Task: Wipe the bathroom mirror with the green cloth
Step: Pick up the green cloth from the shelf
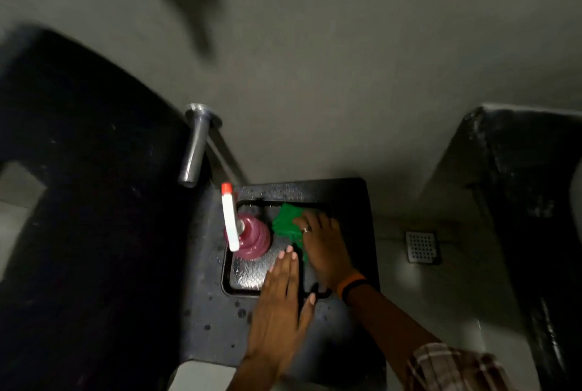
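The green cloth (286, 223) lies crumpled in a small black basin (340, 192) below me. My right hand (324, 246), with a ring and an orange-black wristband, rests on the cloth with fingers curled over it. My left hand (280, 305) hovers flat and open over the basin's near edge, holding nothing. A pink spray bottle (252, 238) with a white trigger head and red nozzle stands in the basin left of the cloth. No mirror is visible in this view.
A metal tap (195, 145) juts from the grey wall above the basin. A large dark surface (78, 201) fills the left. A floor drain grate (422, 247) lies to the right, beside another dark fixture (519, 201).
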### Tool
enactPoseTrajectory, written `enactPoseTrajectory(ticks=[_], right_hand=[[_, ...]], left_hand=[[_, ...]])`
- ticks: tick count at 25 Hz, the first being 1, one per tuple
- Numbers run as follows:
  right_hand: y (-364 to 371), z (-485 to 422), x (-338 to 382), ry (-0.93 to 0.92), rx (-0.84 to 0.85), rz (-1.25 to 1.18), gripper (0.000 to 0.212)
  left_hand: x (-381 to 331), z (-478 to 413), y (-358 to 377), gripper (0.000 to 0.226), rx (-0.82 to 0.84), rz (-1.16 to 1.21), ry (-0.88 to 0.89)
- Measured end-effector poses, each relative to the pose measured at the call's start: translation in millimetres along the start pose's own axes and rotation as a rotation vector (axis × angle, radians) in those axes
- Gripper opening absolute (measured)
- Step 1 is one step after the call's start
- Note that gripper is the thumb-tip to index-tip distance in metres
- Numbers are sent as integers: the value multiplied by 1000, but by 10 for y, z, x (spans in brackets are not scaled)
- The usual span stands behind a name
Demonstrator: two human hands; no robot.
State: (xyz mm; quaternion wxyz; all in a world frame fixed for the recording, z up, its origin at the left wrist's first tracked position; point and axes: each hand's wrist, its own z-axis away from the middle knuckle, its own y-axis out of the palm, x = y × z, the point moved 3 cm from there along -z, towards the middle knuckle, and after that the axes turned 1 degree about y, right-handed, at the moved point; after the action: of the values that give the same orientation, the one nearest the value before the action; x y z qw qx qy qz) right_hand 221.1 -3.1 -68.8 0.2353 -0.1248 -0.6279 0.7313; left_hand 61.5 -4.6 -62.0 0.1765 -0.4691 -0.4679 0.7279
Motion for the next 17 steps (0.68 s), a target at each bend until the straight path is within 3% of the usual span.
enactPoseTrajectory(ticks=[5, 11, 14, 17], right_hand=[[-1311, 209, -51, -70, -214, 126, 32], [-3674, 338, -41, -30, -535, 160, 47], [-4907, 434, 36, -3, -675, 163, 74], [-6047, 654, 174, -30, -850, 192, 85]], left_hand=[[-790, -228, -1123, 75, -225, -127, 168], [-1781, -653, -3159, 71, -574, -122, 340], [-2293, -761, -4242, 72, -721, -118, 407], [-2811, -789, -5234, 72, -833, -159, 476]])
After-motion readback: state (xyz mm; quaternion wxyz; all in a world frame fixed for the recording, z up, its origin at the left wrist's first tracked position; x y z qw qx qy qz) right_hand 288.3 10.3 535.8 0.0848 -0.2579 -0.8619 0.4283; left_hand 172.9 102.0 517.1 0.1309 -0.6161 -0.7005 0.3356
